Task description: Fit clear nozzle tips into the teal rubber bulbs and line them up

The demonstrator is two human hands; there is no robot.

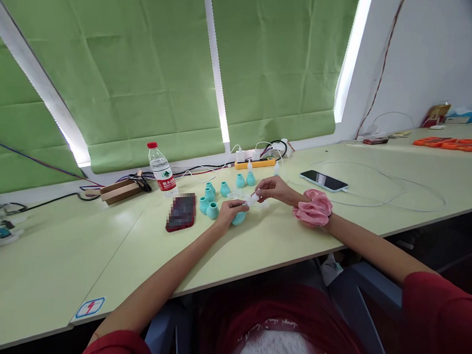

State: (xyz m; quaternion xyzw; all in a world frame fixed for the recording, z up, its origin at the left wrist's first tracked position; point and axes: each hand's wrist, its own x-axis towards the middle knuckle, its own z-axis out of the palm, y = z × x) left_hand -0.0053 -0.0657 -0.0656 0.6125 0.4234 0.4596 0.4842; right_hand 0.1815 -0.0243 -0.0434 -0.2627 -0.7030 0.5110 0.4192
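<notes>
My left hand (pixel 228 213) is closed around a teal rubber bulb (pixel 239 218) resting on the pale green table (pixel 262 249). My right hand (pixel 273 189), with a pink scrunchie (pixel 313 208) on its wrist, pinches a small clear plastic piece (pixel 252 199) at the bulb's top. Several more teal bulbs (pixel 212 210) stand just behind the hands, two of them fitted with clear tips (pixel 250 176). Small clear parts lie near the fingers.
A phone with a red case (pixel 180 213) lies left of the bulbs. A water bottle (pixel 162 170) stands behind it. Another phone (pixel 322 180) charges at right on a white cable. A yellow power strip (pixel 254 163) and cables run along the window. Orange trays (pixel 449 143) sit far right.
</notes>
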